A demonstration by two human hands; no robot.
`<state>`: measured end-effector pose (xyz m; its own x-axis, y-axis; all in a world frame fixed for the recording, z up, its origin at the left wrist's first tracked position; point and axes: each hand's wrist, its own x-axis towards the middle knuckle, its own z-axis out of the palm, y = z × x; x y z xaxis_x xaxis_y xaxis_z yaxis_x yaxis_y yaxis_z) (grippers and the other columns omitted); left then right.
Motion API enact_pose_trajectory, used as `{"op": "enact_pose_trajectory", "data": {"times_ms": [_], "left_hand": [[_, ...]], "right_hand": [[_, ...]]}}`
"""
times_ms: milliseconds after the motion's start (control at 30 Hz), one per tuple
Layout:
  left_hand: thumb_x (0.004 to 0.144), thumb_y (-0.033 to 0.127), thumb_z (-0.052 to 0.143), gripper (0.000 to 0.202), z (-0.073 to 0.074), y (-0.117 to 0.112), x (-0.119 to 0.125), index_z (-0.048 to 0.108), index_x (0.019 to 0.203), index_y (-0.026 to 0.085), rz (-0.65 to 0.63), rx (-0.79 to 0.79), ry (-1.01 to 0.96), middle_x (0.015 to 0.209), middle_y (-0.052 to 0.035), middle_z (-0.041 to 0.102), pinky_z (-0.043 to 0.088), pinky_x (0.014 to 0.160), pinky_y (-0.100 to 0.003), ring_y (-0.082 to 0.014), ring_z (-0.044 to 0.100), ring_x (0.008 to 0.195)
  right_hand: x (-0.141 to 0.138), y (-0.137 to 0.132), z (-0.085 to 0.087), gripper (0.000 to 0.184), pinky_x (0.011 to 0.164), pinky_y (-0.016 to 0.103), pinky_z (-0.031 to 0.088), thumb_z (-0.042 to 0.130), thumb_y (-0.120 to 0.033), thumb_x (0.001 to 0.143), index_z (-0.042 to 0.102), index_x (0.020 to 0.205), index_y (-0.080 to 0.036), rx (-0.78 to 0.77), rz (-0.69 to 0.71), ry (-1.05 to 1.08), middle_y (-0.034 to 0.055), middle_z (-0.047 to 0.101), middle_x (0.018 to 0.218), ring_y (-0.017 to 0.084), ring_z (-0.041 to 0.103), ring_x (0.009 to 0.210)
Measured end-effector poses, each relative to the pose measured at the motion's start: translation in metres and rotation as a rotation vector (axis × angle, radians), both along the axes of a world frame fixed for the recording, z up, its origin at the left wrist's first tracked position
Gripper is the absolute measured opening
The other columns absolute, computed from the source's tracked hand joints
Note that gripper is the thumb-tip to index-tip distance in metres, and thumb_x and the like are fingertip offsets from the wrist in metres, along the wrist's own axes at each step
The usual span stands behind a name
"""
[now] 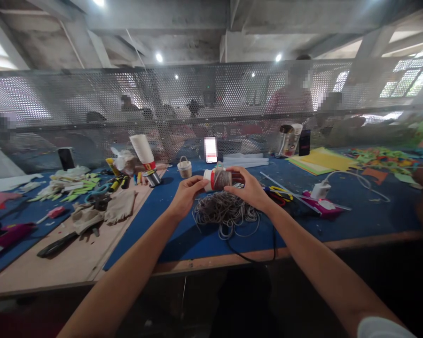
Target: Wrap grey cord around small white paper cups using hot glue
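Phone (210, 151) stands beyond the held cup (218, 179), cord (227, 209) heaped below.

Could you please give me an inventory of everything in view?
Paper cup wrapped in cord: one, white, red and grey, between both hands.
Tangled cord pile: one, grey, below the cup.
Small handled cup: one, beige, beyond left hand.
Tall paper cup stack: one, white, left rear.
Lit phone: one, white screen, centre rear.
Unlit phones: two, dark, left and right rear.
Fabric gloves: at least two, beige, left.
Flat paper sheets: several, mainly yellow, right.
Charger: one, white, right.
Scraps: many, mixed colours, both sides.
Perforated metal screen: one, grey, rear.
Tabletop: one, mostly blue, beneath.
Left hand: one, bare, at cup's white end.
Right hand: one, bare, at cord end.
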<state>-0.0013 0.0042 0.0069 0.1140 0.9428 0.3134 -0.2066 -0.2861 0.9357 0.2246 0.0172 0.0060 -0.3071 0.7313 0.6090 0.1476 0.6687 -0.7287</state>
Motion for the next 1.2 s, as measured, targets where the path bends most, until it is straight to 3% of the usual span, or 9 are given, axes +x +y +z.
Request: {"op": "enact_pose_trajectory", "data": {"times_ms": [333, 467, 567, 700, 867, 1033, 1200], "left_hand": [[0.075, 0.032, 0.080, 0.018, -0.001, 0.001, -0.001, 0.074, 0.079, 0.015, 0.010, 0.009, 0.023, 0.076, -0.0011, 0.067, 0.049, 0.070, -0.023, -0.0105, 0.059, 0.069], [0.074, 0.031, 0.081, 0.018, 0.000, -0.001, 0.000, 0.073, 0.076, 0.015, -0.002, -0.016, -0.020, 0.075, -0.0007, 0.066, 0.049, 0.070, -0.023, -0.0102, 0.060, 0.069], [0.073, 0.031, 0.082, 0.018, 0.000, -0.002, 0.000, 0.073, 0.075, 0.015, -0.039, -0.042, -0.030, 0.074, -0.0009, 0.066, 0.049, 0.068, -0.022, -0.0098, 0.059, 0.068], [0.072, 0.030, 0.082, 0.019, 0.001, -0.002, 0.001, 0.072, 0.075, 0.015, -0.055, -0.064, -0.056, 0.073, -0.0003, 0.065, 0.049, 0.067, -0.022, -0.0096, 0.059, 0.067], [0.070, 0.031, 0.083, 0.021, 0.001, -0.002, 0.002, 0.070, 0.071, 0.014, -0.071, -0.080, -0.078, 0.071, -0.0003, 0.064, 0.049, 0.067, -0.023, -0.0104, 0.060, 0.066], [0.069, 0.032, 0.083, 0.022, 0.002, -0.002, 0.002, 0.070, 0.071, 0.014, -0.020, -0.055, -0.060, 0.071, -0.0002, 0.064, 0.049, 0.068, -0.025, -0.0108, 0.058, 0.065], [0.068, 0.036, 0.083, 0.024, 0.002, -0.002, 0.002, 0.072, 0.074, 0.015, 0.074, -0.005, -0.015, 0.073, -0.0004, 0.065, 0.048, 0.069, -0.026, -0.0117, 0.057, 0.066]], "right_hand": [[0.001, -0.002, 0.001, 0.052, 0.105, 0.042, 0.048, 0.076, -0.029, 0.079, 0.056, 0.126, -0.026, 0.011, 0.010, -0.005, 0.0073, 0.062, 0.133, 0.023, 0.062, 0.116], [0.005, 0.001, 0.003, 0.033, 0.103, 0.041, 0.048, 0.061, -0.040, 0.091, 0.060, 0.121, -0.025, -0.019, -0.008, 0.077, 0.0073, 0.065, 0.126, 0.022, 0.062, 0.115], [0.007, 0.009, 0.001, 0.027, 0.105, 0.041, 0.046, 0.051, -0.036, 0.096, 0.062, 0.118, -0.025, -0.033, -0.054, 0.137, 0.0060, 0.068, 0.122, 0.020, 0.063, 0.114], [0.006, 0.022, -0.007, 0.030, 0.104, 0.040, 0.047, 0.055, -0.023, 0.087, 0.065, 0.116, -0.022, -0.106, -0.018, 0.124, 0.0065, 0.071, 0.116, 0.019, 0.065, 0.110], [0.006, 0.022, -0.011, 0.037, 0.094, 0.038, 0.052, 0.066, -0.023, 0.078, 0.068, 0.115, -0.019, -0.171, 0.078, 0.023, 0.0073, 0.074, 0.109, 0.020, 0.069, 0.100], [0.008, 0.021, -0.007, 0.024, 0.088, 0.037, 0.053, 0.068, -0.031, 0.077, 0.074, 0.095, -0.016, -0.139, -0.060, 0.029, 0.0050, 0.076, 0.092, 0.020, 0.069, 0.088], [0.010, 0.019, -0.001, 0.024, 0.083, 0.034, 0.053, 0.064, -0.035, 0.082, 0.074, 0.095, -0.018, -0.096, -0.209, 0.089, 0.0051, 0.076, 0.090, 0.020, 0.069, 0.084]]}}
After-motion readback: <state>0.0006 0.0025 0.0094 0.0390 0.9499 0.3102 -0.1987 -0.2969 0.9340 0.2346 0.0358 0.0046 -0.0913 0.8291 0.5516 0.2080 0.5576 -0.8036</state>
